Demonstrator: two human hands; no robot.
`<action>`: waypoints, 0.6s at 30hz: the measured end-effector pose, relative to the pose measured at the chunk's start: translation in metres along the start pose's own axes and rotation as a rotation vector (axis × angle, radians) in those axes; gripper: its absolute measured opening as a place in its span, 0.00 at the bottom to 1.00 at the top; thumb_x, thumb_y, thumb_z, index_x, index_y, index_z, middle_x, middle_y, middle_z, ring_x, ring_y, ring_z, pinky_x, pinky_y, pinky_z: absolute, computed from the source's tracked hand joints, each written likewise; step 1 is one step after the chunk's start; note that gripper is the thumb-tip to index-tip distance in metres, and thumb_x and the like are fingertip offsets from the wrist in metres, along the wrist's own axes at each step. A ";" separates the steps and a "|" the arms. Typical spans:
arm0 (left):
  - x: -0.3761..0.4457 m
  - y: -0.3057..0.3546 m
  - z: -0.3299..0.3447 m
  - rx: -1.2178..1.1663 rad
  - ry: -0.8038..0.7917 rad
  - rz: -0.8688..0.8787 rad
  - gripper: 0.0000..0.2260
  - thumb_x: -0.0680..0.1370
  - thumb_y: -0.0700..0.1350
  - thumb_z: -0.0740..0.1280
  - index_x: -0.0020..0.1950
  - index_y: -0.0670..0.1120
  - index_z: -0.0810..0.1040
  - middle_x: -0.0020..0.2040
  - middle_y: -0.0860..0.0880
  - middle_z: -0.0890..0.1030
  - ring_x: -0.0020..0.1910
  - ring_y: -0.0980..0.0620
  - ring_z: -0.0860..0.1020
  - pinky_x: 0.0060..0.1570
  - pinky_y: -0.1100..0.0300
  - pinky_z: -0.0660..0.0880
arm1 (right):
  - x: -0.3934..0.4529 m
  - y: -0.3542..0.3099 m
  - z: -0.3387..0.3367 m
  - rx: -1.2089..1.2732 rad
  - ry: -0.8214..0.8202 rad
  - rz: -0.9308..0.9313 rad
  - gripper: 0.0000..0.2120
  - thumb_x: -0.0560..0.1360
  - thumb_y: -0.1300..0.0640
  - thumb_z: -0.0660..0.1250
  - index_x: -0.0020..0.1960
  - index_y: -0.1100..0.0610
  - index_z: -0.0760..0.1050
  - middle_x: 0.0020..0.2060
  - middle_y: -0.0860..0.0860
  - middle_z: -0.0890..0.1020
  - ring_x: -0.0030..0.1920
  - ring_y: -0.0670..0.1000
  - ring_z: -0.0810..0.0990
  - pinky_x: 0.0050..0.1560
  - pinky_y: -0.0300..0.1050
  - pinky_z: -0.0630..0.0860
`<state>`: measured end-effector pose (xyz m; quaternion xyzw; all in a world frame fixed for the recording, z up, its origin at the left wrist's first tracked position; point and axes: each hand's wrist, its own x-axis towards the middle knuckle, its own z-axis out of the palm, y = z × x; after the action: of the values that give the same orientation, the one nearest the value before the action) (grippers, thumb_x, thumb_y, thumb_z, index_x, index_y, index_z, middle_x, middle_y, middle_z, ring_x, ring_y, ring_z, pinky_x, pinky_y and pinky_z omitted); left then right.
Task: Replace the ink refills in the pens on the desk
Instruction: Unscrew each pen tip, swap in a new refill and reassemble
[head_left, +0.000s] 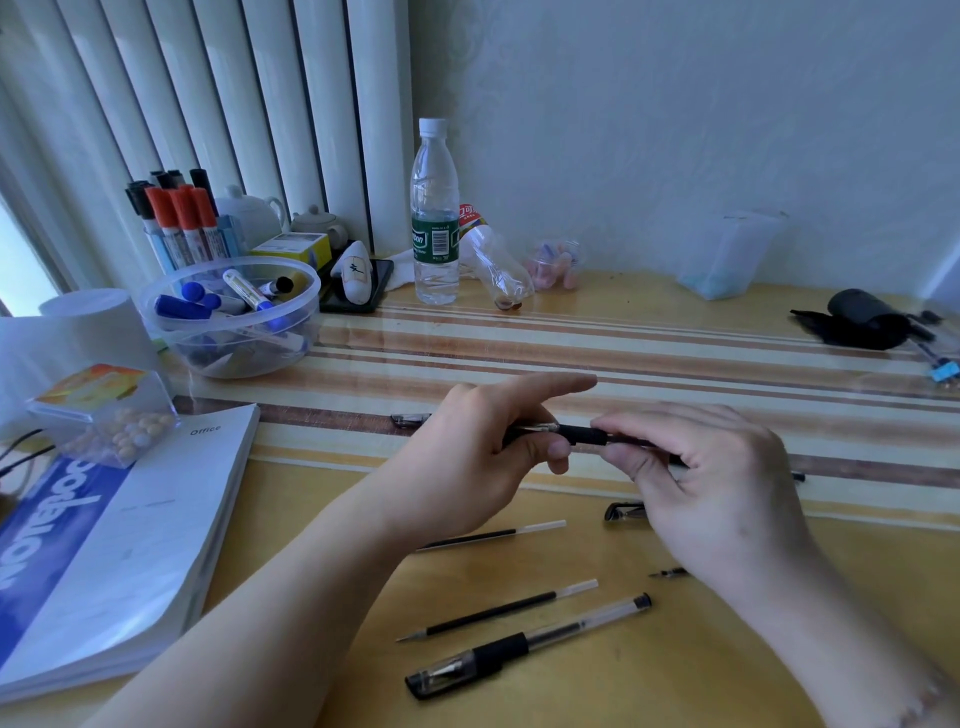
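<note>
Black gel pen with rubber grip (582, 434) held level above the striped desk (675, 358): left hand (467, 457) grips its clear barrel end, right hand (706, 467) pinches the tip end. Near side: two loose black refills (493, 535) (498, 609) and a capped clear-barrelled pen (524, 647) lie on the desk, well apart from the hands. Far striped area open; white paperback book (130, 545) bounds the left edge.

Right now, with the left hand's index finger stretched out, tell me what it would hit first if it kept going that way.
The left hand points rightward across the striped desk. That line looks free nearby; farthest along lies the black pouch, though depth is hard to judge.
</note>
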<state>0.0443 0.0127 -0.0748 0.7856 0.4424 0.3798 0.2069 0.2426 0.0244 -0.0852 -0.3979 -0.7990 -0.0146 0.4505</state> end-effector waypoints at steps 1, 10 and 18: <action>0.000 0.000 0.000 0.004 0.004 0.006 0.20 0.79 0.40 0.66 0.70 0.52 0.72 0.36 0.57 0.82 0.29 0.57 0.70 0.33 0.72 0.63 | 0.000 -0.001 0.000 0.001 0.010 -0.003 0.07 0.69 0.59 0.74 0.46 0.53 0.85 0.41 0.45 0.86 0.43 0.52 0.84 0.45 0.50 0.78; 0.000 -0.002 -0.005 0.031 -0.051 -0.024 0.21 0.80 0.57 0.60 0.71 0.52 0.70 0.43 0.56 0.83 0.38 0.63 0.78 0.40 0.69 0.69 | 0.001 -0.007 -0.001 -0.026 -0.150 0.047 0.05 0.71 0.57 0.73 0.46 0.50 0.83 0.37 0.43 0.84 0.39 0.51 0.81 0.42 0.51 0.78; 0.006 -0.017 -0.017 0.104 0.453 -0.118 0.18 0.80 0.59 0.56 0.56 0.51 0.79 0.45 0.54 0.83 0.45 0.54 0.79 0.45 0.59 0.75 | -0.013 -0.025 0.021 -0.049 -0.484 -0.082 0.10 0.72 0.42 0.65 0.47 0.42 0.83 0.46 0.39 0.78 0.52 0.46 0.72 0.53 0.48 0.70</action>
<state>0.0235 0.0263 -0.0732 0.6628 0.5417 0.5102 0.0834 0.2148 0.0071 -0.0989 -0.3678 -0.8986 0.0432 0.2353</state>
